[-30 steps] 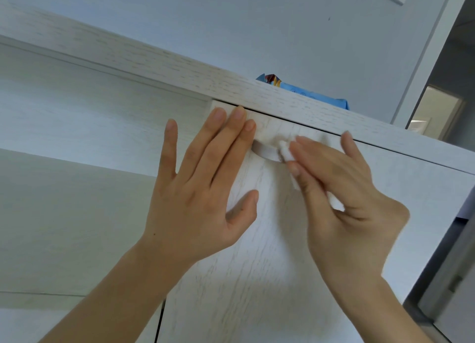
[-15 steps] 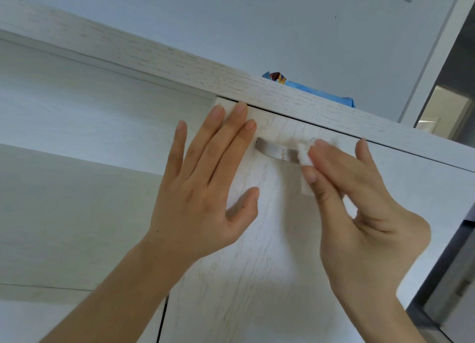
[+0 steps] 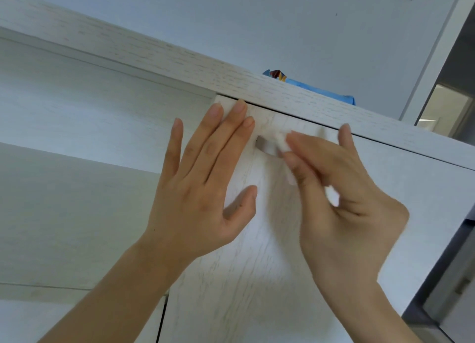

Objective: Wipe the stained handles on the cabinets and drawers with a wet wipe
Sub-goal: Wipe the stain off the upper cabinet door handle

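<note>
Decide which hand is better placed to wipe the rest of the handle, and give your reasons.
Right. The right hand already pinches the wipe against the handle, while the left hand lies flat on the door, holding no wipe.

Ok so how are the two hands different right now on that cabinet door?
The left hand lies flat with straight fingers pressed on the door, while the right hand has curled fingers pinching a white wipe. The left hand sits beside the handle; the right hand holds the wipe against it. The left hand looks sharp, the right blurred. Both reach up to the same door.
</note>
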A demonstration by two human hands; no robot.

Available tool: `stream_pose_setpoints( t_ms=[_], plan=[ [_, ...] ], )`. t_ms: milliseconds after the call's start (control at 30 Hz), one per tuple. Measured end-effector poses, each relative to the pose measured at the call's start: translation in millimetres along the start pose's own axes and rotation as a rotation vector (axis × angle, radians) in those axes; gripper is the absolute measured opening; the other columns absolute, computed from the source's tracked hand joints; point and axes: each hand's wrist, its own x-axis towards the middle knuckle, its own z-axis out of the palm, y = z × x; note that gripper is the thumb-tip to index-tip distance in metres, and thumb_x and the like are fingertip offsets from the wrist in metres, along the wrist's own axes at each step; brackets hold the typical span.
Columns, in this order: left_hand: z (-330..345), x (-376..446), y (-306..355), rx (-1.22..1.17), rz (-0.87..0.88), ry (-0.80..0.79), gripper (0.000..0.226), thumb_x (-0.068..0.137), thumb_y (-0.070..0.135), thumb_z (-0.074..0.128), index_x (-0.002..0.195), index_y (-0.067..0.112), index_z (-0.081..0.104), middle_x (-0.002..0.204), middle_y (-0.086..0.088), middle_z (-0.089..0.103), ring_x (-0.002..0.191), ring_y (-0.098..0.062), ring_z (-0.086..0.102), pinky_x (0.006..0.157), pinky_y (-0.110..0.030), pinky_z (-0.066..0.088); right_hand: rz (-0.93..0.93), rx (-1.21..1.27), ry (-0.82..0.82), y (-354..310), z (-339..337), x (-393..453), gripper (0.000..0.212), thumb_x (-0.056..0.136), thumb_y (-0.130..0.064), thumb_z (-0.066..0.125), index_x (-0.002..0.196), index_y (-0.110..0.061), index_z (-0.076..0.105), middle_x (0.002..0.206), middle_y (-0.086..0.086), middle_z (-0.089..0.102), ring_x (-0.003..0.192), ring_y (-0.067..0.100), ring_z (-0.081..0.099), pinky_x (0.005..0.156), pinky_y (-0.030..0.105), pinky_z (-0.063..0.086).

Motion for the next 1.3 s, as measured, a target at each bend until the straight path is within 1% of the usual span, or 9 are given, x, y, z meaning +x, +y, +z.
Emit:
stream_pose_setpoints(
  t_ms=[100,267,467,633,733,800,933,1133,1300],
  plan=[
    [-0.6,-0.2,0.7,-0.003,-0.001,-0.006,0.065,0.089,0.032,0.05,0.143,0.007,0.026,0.15,-0.009,0.027,0.144,-0.019,0.016,0.115,-0.056,0.017,0.087,0.018,0.1,-0.1,-10.4,-1.7,0.021,0.09,-0.01,0.061,0.105,-0.024,0.056,0.1,-0.015,0.06,0.094,-0.016,0.055,0.11,0.028,0.037],
    [-0.6,-0.4,0.8,0.0,-0.003,-0.005,0.062,0.09,0.033,0.048,0.142,0.006,0.028,0.15,-0.009,0.028,0.144,-0.02,0.017,0.113,-0.057,0.02,0.013,-0.036,-0.005,-5.3,5.3,3.4,0.022,0.088,-0.005,0.064,0.105,-0.018,0.059,0.095,-0.013,0.062,0.081,0.0,0.059,0.111,0.035,0.037],
    [0.4,-0.6,0.7,0.018,0.001,0.016,0.06,0.091,0.033,0.047,0.141,0.005,0.031,0.149,-0.008,0.03,0.143,-0.021,0.019,0.113,-0.057,0.02,-0.014,-0.086,0.004,-1.1,-2.1,-2.1,0.025,0.087,-0.002,0.065,0.108,-0.014,0.058,0.106,-0.008,0.061,0.093,0.008,0.063,0.111,0.038,0.035],
    [-0.2,-0.4,1.3,0.04,0.003,0.015,0.06,0.091,0.033,0.047,0.141,0.005,0.031,0.149,-0.009,0.031,0.143,-0.022,0.021,0.113,-0.057,0.02,0.012,-0.074,0.005,-7.3,0.0,4.5,0.023,0.088,-0.004,0.064,0.105,-0.019,0.061,0.1,-0.011,0.063,0.088,-0.001,0.061,0.111,0.039,0.036],
    [-0.9,-1.3,1.1,0.021,0.002,0.008,0.061,0.09,0.032,0.048,0.142,0.006,0.029,0.149,-0.01,0.03,0.143,-0.022,0.019,0.114,-0.056,0.02,0.228,-0.06,0.204,-11.5,-20.9,2.7,0.014,0.093,-0.02,0.061,0.103,-0.03,0.062,0.097,-0.008,0.067,0.09,0.001,0.062,0.096,0.035,0.048],
    [-0.6,-0.6,1.3,0.022,0.0,0.01,0.062,0.089,0.032,0.048,0.142,0.006,0.029,0.149,-0.009,0.03,0.143,-0.021,0.019,0.114,-0.055,0.02,0.265,-0.041,0.197,-20.4,-24.4,2.6,0.011,0.093,-0.028,0.058,0.1,-0.037,0.059,0.095,-0.009,0.066,0.089,0.009,0.062,0.082,0.03,0.049],
    [-1.1,-0.7,0.2,0.025,0.002,0.014,0.062,0.089,0.033,0.048,0.142,0.006,0.03,0.149,-0.008,0.03,0.143,-0.021,0.02,0.114,-0.055,0.02,0.143,-0.185,-0.036,-31.7,-3.5,6.2,0.015,0.089,-0.027,0.058,0.095,-0.04,0.055,0.091,-0.019,0.056,0.087,0.001,0.053,0.08,0.036,0.041],
    [-0.5,-0.6,0.1,0.026,0.0,0.012,0.062,0.088,0.032,0.049,0.142,0.007,0.03,0.149,-0.006,0.028,0.144,-0.019,0.018,0.113,-0.056,0.021,0.055,-0.294,0.029,-24.9,5.7,5.1,0.022,0.088,-0.018,0.066,0.099,-0.034,0.056,0.089,-0.015,0.054,0.086,0.004,0.05,0.086,0.037,0.033],
    [-0.5,-0.9,-0.8,0.031,0.002,0.014,0.062,0.089,0.032,0.049,0.142,0.006,0.031,0.149,-0.006,0.028,0.143,-0.019,0.018,0.113,-0.057,0.022,-0.149,-0.385,0.023,-13.9,5.4,6.0,0.013,0.093,-0.017,0.063,0.104,-0.023,0.063,0.098,-0.011,0.061,0.087,0.003,0.055,0.081,0.05,0.041]
  ],
)
